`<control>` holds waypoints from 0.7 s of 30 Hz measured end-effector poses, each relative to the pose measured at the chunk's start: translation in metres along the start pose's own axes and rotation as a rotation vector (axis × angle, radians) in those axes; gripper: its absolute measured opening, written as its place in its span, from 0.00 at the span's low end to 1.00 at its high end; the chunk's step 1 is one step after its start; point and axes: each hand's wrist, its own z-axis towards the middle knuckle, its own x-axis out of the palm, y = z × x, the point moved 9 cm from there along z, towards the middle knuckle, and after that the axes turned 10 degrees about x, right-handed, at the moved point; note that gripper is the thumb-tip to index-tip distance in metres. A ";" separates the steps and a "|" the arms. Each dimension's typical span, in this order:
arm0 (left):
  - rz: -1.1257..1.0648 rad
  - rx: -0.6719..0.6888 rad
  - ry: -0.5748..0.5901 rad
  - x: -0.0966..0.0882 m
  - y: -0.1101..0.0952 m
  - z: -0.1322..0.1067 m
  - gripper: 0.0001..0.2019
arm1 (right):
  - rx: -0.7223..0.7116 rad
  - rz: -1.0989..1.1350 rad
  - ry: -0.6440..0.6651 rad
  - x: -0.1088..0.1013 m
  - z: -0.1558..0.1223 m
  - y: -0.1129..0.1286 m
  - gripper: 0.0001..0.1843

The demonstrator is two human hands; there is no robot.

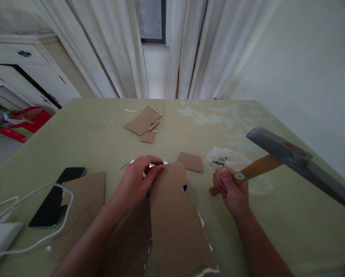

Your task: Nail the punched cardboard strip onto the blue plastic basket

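A long, torn-edged piece of brown cardboard [172,215] lies in front of me, with a short row of small holes near its far edge. At that edge my left hand [139,179] is closed in a pinch, thumb and forefinger together; whatever is between the fingertips is too small to make out. My right hand [231,188] grips a hammer [259,167] by its wooden handle, off to the right of the cardboard. The hammer's long dark metal head is raised and points to the right. Under the cardboard, a perforated brown sheet [132,234] and bits of blue show.
Cardboard scraps [143,121] lie farther back on the table [97,130]. Beyond the cardboard are a small cardboard piece [191,161] and a clear plastic bag [230,157]. A phone [57,198], another cardboard sheet [86,204] and a white cable [71,204] occupy the left.
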 end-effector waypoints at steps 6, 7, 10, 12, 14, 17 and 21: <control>0.003 -0.002 0.001 -0.002 -0.002 0.000 0.10 | 0.009 -0.006 -0.008 -0.001 0.000 -0.002 0.34; 0.003 -0.001 0.003 -0.002 -0.003 0.000 0.10 | 0.008 -0.006 -0.009 -0.001 0.000 -0.002 0.34; 0.005 0.005 0.000 -0.002 -0.003 0.000 0.09 | 0.006 -0.007 -0.009 -0.001 0.000 -0.003 0.34; 0.006 0.007 -0.001 -0.002 -0.003 0.001 0.10 | 0.007 -0.008 -0.007 -0.001 0.000 -0.003 0.34; 0.006 0.012 -0.003 -0.002 -0.003 0.001 0.10 | 0.010 -0.011 -0.006 -0.001 0.000 -0.003 0.34; 0.015 0.032 -0.008 -0.002 -0.004 0.002 0.10 | 0.013 -0.016 -0.007 -0.001 0.000 -0.003 0.34; 0.031 0.053 -0.009 -0.002 -0.008 0.002 0.10 | 0.017 -0.017 -0.008 -0.001 0.000 -0.003 0.34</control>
